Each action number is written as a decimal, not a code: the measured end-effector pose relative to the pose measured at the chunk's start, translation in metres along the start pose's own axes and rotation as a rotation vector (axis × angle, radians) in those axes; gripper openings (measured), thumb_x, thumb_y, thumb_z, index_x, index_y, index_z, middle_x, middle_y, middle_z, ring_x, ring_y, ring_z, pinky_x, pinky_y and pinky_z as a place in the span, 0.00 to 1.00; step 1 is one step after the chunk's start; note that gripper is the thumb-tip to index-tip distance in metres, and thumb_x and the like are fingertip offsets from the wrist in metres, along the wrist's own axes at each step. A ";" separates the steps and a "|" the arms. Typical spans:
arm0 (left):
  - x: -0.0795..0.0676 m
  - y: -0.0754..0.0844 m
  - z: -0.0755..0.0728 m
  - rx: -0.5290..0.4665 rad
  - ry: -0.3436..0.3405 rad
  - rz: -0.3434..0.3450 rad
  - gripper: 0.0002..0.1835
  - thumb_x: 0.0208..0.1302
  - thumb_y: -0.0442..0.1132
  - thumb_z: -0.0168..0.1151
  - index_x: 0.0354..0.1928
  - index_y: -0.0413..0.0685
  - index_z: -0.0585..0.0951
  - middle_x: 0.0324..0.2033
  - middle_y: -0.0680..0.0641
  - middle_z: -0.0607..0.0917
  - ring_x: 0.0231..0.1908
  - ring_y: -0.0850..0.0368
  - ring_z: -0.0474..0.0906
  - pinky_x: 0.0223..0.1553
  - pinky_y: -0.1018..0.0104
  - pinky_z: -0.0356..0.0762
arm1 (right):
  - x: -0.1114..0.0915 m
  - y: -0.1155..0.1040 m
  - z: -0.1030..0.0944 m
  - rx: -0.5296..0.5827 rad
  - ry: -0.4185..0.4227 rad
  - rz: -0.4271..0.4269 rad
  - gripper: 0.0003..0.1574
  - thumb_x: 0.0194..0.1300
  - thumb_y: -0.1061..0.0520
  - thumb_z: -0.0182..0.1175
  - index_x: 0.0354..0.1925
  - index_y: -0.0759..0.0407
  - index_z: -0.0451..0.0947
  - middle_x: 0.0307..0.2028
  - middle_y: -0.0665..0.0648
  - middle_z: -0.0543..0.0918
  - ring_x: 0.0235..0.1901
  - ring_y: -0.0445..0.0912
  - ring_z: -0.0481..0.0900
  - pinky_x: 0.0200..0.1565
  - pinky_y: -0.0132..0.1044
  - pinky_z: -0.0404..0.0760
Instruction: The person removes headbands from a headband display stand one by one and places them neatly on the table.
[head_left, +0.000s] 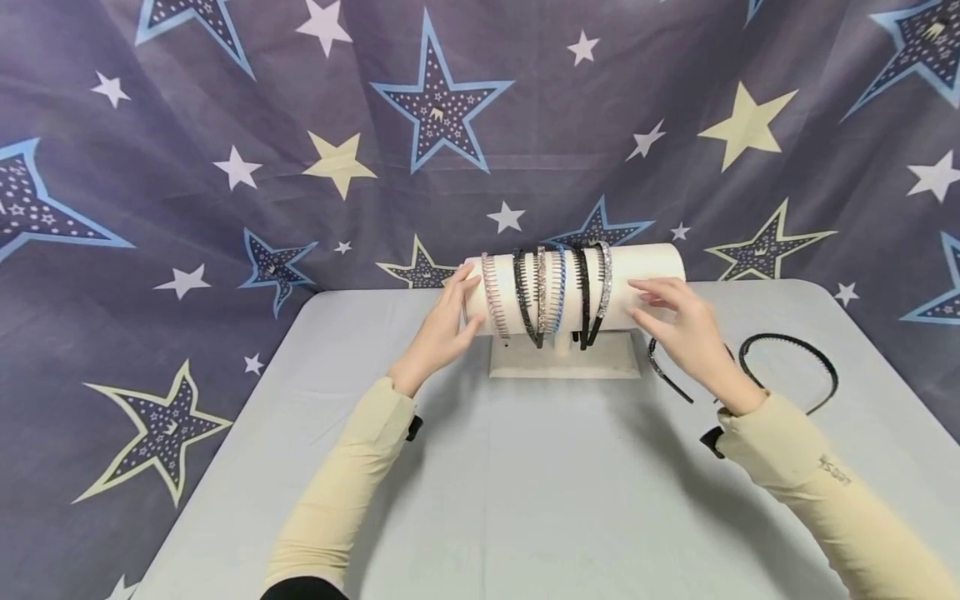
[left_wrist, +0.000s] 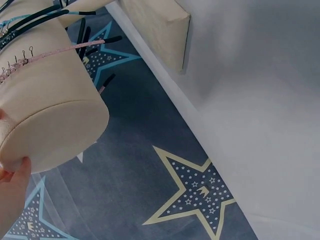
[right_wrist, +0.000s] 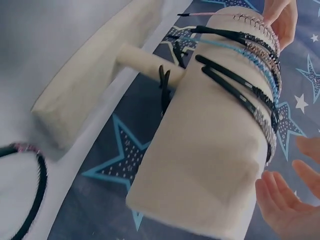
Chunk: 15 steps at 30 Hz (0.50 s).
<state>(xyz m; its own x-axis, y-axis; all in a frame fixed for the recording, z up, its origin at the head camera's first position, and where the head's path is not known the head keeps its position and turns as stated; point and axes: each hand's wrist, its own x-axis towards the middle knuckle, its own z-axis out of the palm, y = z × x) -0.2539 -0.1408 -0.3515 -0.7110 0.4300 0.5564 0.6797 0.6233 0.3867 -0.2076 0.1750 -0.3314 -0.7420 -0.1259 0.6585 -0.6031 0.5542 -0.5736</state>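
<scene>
A cream padded roll on a pedestal, a headband stand (head_left: 648, 260), stands toward the back of the table. Several headbands sit around it: pink (head_left: 493, 296), blue (head_left: 559, 292), black (head_left: 583, 287), silvery (head_left: 604, 279) and others between. My left hand (head_left: 437, 329) holds the roll's left end, with fingers and thumb spread over the edge; in the left wrist view a fingertip (left_wrist: 25, 165) presses the end face. My right hand (head_left: 682, 329) is at the right end, fingers loosely bent and nothing between them. In the right wrist view its fingertips (right_wrist: 267, 185) lie beside the roll; contact is unclear.
Right of the stand's base (head_left: 562, 362), a black headband (head_left: 813, 350) and a second dark headband (head_left: 663, 375) lie on the grey-white table (head_left: 540, 483), partly hidden by my right hand and wrist. A dark star-patterned cloth (head_left: 285, 108) hangs behind the table.
</scene>
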 end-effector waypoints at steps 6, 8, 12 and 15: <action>0.000 0.000 0.000 -0.006 -0.002 -0.006 0.27 0.55 0.31 0.56 0.57 0.32 0.62 0.64 0.39 0.55 0.65 0.46 0.47 0.65 0.62 0.49 | 0.007 -0.006 0.013 0.070 -0.031 0.066 0.24 0.49 0.69 0.63 0.48 0.69 0.73 0.42 0.66 0.74 0.37 0.54 0.76 0.43 0.43 0.78; -0.001 0.000 0.000 -0.005 -0.005 -0.005 0.27 0.55 0.30 0.56 0.57 0.32 0.62 0.64 0.39 0.55 0.65 0.45 0.47 0.65 0.61 0.50 | 0.009 -0.007 0.016 0.078 -0.029 0.089 0.25 0.48 0.69 0.63 0.48 0.69 0.73 0.42 0.66 0.73 0.37 0.52 0.75 0.43 0.40 0.78; -0.001 0.001 0.001 -0.002 -0.003 0.002 0.27 0.55 0.30 0.56 0.57 0.31 0.62 0.64 0.39 0.55 0.65 0.44 0.48 0.65 0.61 0.50 | 0.014 -0.009 0.021 0.098 -0.028 0.130 0.26 0.47 0.70 0.63 0.49 0.70 0.72 0.42 0.65 0.71 0.36 0.50 0.74 0.42 0.30 0.78; 0.000 0.001 0.001 -0.003 0.002 0.007 0.27 0.54 0.30 0.56 0.57 0.31 0.61 0.64 0.39 0.55 0.65 0.45 0.47 0.65 0.62 0.50 | 0.018 -0.009 0.023 0.102 -0.037 0.151 0.27 0.48 0.69 0.63 0.49 0.70 0.72 0.43 0.65 0.70 0.36 0.49 0.74 0.42 0.27 0.78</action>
<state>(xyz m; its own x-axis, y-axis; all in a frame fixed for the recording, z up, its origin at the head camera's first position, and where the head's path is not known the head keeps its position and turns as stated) -0.2537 -0.1398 -0.3519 -0.7057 0.4335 0.5604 0.6854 0.6181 0.3850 -0.2220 0.1487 -0.3259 -0.8355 -0.0784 0.5438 -0.5090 0.4831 -0.7124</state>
